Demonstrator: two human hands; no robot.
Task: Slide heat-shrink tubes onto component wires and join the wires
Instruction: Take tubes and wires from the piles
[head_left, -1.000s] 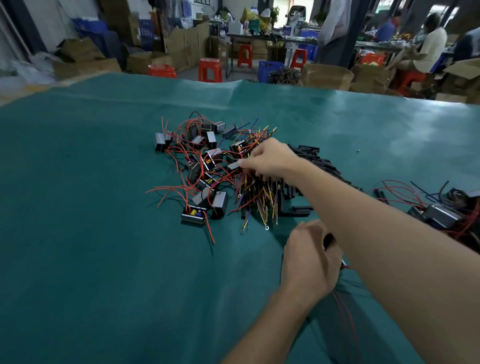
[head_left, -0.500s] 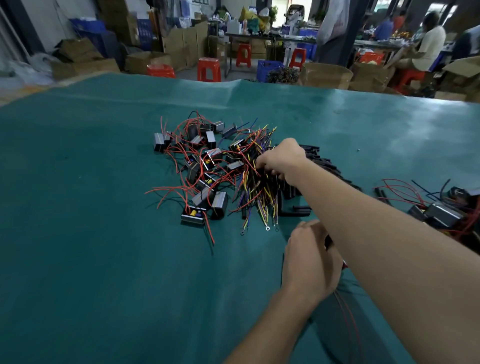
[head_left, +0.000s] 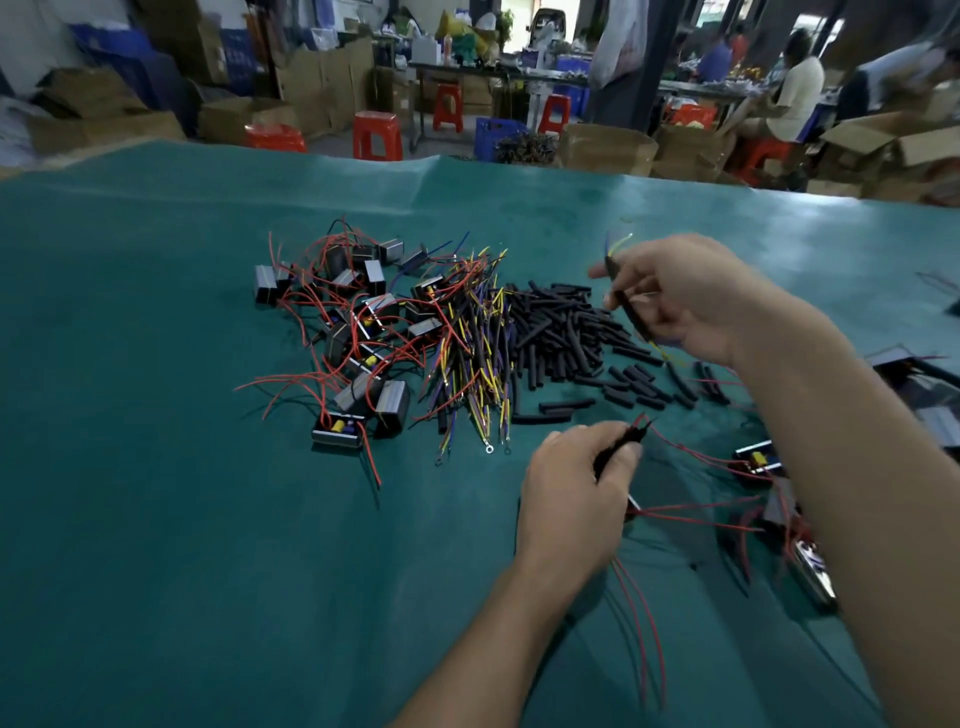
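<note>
Both our hands are busy above the green worktop. Our right hand is raised over the far side of the loose black tubes, fingers curled around a wire lead that wears a black heat-shrink sleeve; its yellow and blue ends stick up past the fingertips. Our left hand sits nearer to us, low over the cloth, pinching a black tube with red wires coming out of its tip and trailing off to the right and back toward us. Between and beyond the hands lies the heap of heat-shrink tubes, spread on the worktop. Just to its left is a bundle of yellow, blue and red leads with ring terminals at the near ends, and further left a tangle of small black components with red wires. More components rest at the right edge, partly hidden behind our right forearm. Red stools and cardboard boxes stand beyond the worktop, where the picture is blurred.
</note>
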